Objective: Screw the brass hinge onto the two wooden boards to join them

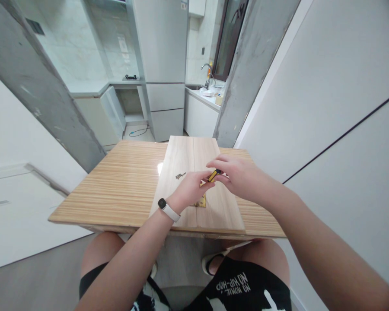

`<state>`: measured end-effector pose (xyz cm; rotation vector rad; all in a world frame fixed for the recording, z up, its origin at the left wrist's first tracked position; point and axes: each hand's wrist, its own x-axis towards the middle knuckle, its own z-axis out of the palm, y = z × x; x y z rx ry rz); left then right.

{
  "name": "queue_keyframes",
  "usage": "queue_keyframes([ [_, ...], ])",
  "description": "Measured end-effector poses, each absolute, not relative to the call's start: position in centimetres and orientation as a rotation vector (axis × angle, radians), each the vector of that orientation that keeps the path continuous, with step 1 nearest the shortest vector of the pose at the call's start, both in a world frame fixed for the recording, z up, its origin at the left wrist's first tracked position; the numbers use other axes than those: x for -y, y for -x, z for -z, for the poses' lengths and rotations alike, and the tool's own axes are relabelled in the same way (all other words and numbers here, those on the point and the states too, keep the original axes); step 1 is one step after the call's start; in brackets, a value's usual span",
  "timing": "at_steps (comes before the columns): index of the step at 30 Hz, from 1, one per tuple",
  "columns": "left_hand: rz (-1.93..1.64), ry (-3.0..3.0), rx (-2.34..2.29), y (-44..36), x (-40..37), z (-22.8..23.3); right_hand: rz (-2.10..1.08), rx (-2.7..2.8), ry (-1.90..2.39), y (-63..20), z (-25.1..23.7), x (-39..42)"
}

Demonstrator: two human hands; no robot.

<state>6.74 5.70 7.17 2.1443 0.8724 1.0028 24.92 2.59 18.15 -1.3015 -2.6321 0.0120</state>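
Observation:
Two pale wooden boards (181,160) lie side by side on a striped wooden table (123,185). Both hands meet above the boards' seam. My right hand (238,175) grips a small yellow-and-black screwdriver (214,175). My left hand (191,188), with a white watch on its wrist, pinches the tool's tip end with its fingertips. Beneath the hands, a brass hinge (201,201) peeks out on the seam. A few small metal screws (180,175) lie on the left board just left of my left hand.
The table's near edge is over my knees. A white wall stands close on the right, a grey concrete pillar (246,73) behind the table. Farther back are a fridge (164,65), white cabinets and a counter with a sink and tap (207,77).

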Motion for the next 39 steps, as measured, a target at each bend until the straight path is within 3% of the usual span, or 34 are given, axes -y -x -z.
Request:
queue_keyframes([
  [9, -0.880, -2.113, -0.743, -6.0, -6.5, -7.5, 0.003, 2.610, 1.388, -25.3, -17.3, -3.0],
  [30, -1.178, -2.026, -0.946, -7.5, -6.0, -6.9, 0.629, 2.477, 1.824, -23.4, -17.0, -3.6],
  [39, -1.075, -2.050, -0.812, -7.1, -6.3, -6.6, 0.337, 2.450, 1.804, -24.6, -17.8, -2.8],
])
